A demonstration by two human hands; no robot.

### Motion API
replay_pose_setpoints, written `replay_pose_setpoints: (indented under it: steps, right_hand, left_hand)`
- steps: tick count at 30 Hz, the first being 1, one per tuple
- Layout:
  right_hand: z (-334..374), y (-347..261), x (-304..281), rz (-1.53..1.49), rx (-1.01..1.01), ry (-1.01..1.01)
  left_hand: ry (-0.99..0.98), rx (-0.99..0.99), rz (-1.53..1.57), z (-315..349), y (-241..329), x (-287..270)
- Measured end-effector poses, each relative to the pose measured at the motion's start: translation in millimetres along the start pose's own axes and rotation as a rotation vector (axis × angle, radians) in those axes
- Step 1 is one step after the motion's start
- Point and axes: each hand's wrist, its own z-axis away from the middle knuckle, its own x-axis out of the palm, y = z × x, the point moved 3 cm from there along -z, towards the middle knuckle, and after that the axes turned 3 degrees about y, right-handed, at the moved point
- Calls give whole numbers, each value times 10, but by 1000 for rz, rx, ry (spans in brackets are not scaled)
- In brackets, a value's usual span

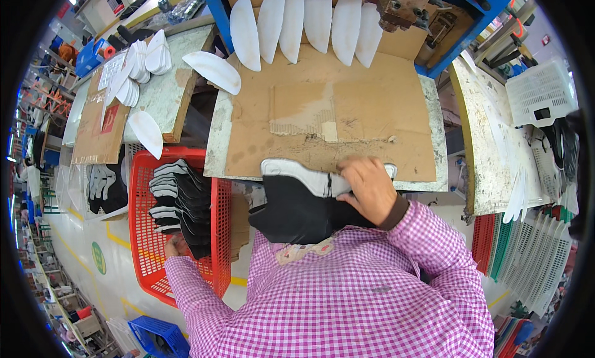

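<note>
My right hand [370, 189] grips a black fabric piece with a silver-grey band [294, 206] at the table's front edge, fingers over the band and thumb below. Its band rests along the cardboard, and the black part hangs down before my body. My left hand [176, 245] reaches into a red plastic basket [221, 234] at my left. Its fingers are mostly hidden, close to a stack of black pieces with grey bands [189, 203], so I cannot tell whether it holds one.
Worn cardboard [372, 110] covers the worktable. White half-moon pieces [318, 20] stand in a row at the back, beside a metal machine head [403, 4] in a blue frame. More white pieces [158, 54] lie on the left table. A white crate [540, 94] stands right.
</note>
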Motion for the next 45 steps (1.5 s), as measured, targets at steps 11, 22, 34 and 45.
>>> replay_pose_setpoints:
  steps: [11,22,34,45]
  right_hand:
    - [81,171,-1362,-281,139,258]
    - [-356,980,-948,26,111,319]
    - [316,1222,-371,-1487,483,378]
    - [-538,1196,-643,-1366,575,534]
  left_hand:
    - [-591,868,143,2434,1964,1667]
    - [-1229,221,479,3999,1782,3214]
    - [-1139,202,880,3799,2188,3599]
    - [-977,136,1010,3520,2616,3535]
